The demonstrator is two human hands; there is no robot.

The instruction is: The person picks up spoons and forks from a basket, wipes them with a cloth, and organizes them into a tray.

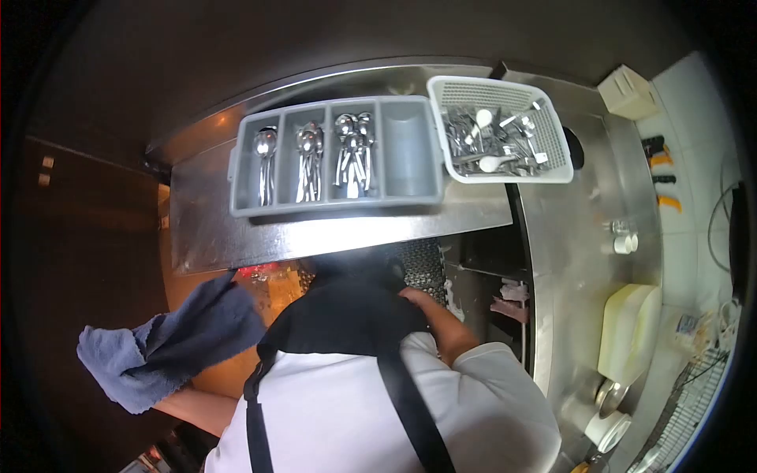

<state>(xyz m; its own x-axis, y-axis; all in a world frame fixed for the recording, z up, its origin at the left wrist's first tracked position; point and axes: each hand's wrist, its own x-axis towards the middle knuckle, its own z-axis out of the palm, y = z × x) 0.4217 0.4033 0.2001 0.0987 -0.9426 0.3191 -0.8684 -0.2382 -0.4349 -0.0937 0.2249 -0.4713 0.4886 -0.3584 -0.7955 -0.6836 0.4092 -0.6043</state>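
A blue-grey cloth towel hangs over my left hand, out to the left of my body. The towel hides the fingers, and only my left forearm shows below it. My right hand is close against my black apron at the front of my body, with its fingers hidden. On the steel counter in front of me stands a grey cutlery tray. Spoons lie in its left compartment, with more cutlery in the two compartments beside it; the right compartment is bare.
A white perforated basket of mixed cutlery stands right of the tray. Along the right runs another steel counter with a pale yellow container and small white jars. Knives with orange and black handles are by the wall.
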